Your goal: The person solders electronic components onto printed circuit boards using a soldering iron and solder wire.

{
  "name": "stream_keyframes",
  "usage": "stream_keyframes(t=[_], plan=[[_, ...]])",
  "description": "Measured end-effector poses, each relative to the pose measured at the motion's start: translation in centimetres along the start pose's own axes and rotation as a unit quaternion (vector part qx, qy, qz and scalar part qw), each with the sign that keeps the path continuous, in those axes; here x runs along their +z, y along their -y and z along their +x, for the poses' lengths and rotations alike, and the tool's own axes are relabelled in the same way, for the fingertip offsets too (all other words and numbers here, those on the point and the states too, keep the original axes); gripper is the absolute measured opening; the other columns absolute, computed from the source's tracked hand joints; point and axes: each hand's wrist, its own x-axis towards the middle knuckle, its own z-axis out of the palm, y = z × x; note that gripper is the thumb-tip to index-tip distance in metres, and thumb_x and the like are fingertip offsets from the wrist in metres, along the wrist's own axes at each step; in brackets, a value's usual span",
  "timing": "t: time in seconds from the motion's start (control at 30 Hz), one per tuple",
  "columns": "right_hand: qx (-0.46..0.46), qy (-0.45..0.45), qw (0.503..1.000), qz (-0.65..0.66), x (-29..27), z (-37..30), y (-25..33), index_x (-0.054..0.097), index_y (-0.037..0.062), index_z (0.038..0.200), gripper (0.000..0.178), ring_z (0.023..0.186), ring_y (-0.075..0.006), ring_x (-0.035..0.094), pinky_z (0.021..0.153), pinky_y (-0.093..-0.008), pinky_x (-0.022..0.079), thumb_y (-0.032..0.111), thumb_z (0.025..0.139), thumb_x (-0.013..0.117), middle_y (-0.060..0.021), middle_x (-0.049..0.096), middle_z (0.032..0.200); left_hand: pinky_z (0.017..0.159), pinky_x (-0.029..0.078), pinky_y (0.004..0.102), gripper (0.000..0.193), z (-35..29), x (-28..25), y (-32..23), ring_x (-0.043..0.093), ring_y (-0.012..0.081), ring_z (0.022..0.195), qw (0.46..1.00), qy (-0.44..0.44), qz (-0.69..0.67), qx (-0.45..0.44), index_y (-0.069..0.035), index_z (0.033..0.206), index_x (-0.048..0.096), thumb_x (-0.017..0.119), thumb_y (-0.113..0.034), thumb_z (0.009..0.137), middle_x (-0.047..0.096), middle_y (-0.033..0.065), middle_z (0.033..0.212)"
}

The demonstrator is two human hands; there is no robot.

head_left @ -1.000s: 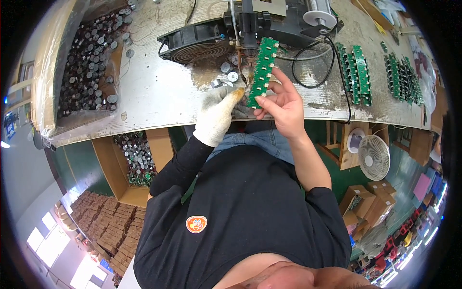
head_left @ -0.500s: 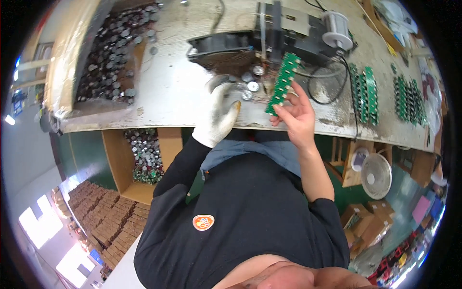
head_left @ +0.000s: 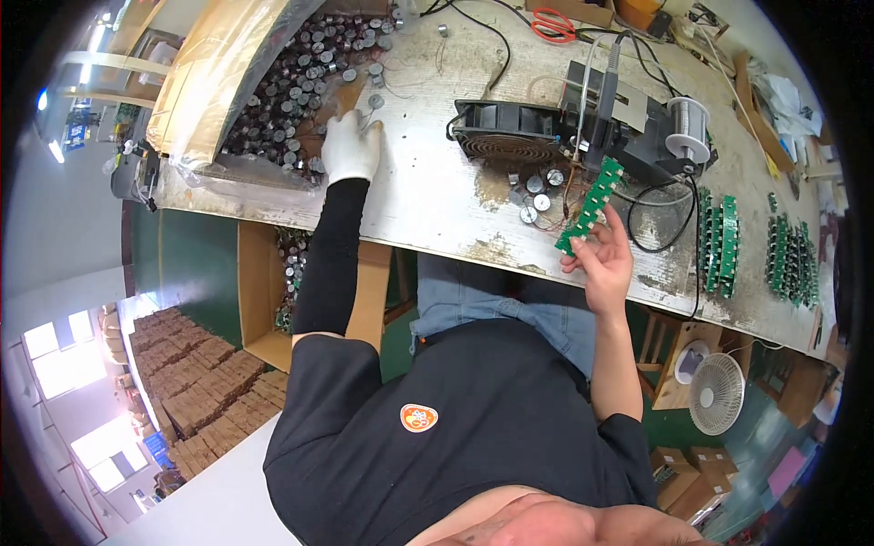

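Observation:
My left hand (head_left: 351, 149), in a white glove, reaches to the edge of a heap of small round silver motors (head_left: 300, 91) with thin wires. Its thumb and fingers are apart, and nothing shows between them. Beyond its fingertips lies a loose motor (head_left: 376, 102). Bare, my right hand (head_left: 604, 264) grips the lower end of a long green circuit board (head_left: 590, 207), which slants up and away to the right. A few motors (head_left: 541, 201) lie on the bench just left of that board.
A black fan (head_left: 510, 129) stands beside a soldering unit with a solder spool (head_left: 688, 127). Rows of green boards (head_left: 719, 244) lie at the right. Red-handled scissors (head_left: 552, 25) are at the back. Below the bench edge is a cardboard box (head_left: 259, 296) holding motors.
My left hand has moved from the few motors by the fan leftward to the big heap. The right hand keeps hold of the circuit board. The whole view has shifted.

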Motion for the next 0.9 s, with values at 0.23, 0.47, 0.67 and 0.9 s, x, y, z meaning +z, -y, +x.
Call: stream_keyframes(t=[0.23, 0.47, 0.67, 0.9], plan=[[-0.002, -0.004, 1.000, -0.004, 0.2, -0.1, 0.0, 0.028, 0.0001, 0.141, 0.066, 0.067, -0.0172, 0.064, 0.053, -0.0250, 0.053, -0.008, 0.084, 0.059, -0.0167, 0.058, 0.103, 0.079, 0.049, 0.0443, 0.029, 2.9, 1.6, -0.8, 0.062, 0.0355, 0.090, 0.999, 0.033, 0.040, 0.017, -0.004, 0.102, 0.065, 0.054, -0.027, 0.088, 0.063, 0.0191, 0.095], [-0.009, -0.003, 1.000, 0.001, 0.0, -0.1, -0.1, 0.028, -0.0002, 0.141, 0.065, 0.067, -0.0171, 0.064, 0.053, -0.0257, 0.054, -0.009, 0.084, 0.058, -0.0165, 0.058, 0.101, 0.078, 0.049, 0.0438, 0.031, 1.0, 1.3, -1.2, 0.063, 0.0369, 0.088, 0.997, 0.074, 0.006, -0.001, -0.003, 0.099, 0.063, 0.055, -0.030, 0.088, 0.066, 0.0194, 0.094], [-0.006, 0.005, 1.000, -0.008, -0.1, -0.2, 0.0, 0.027, -0.0008, 0.141, 0.065, 0.066, -0.0173, 0.064, 0.053, -0.0252, 0.053, -0.008, 0.084, 0.059, -0.0162, 0.058, 0.102, 0.080, 0.049, 0.0398, 0.043, 1.9, 1.2, -1.4, 0.064, 0.0354, 0.092, 0.996, 0.053, -0.067, 0.008, -0.003, 0.108, 0.064, 0.062, -0.038, 0.083, 0.067, 0.0200, 0.099], [-0.016, 0.006, 1.000, -0.002, -0.2, -0.1, -0.3, 0.027, -0.0009, 0.141, 0.065, 0.067, -0.0173, 0.064, 0.053, -0.0252, 0.053, -0.008, 0.084, 0.059, -0.0162, 0.058, 0.103, 0.082, 0.049, 0.0434, 0.033, 3.5, 2.4, -1.6, 0.063, 0.0371, 0.094, 0.994, 0.103, -0.016, -0.014, -0.002, 0.100, 0.065, 0.054, -0.030, 0.087, 0.065, 0.0245, 0.096]])
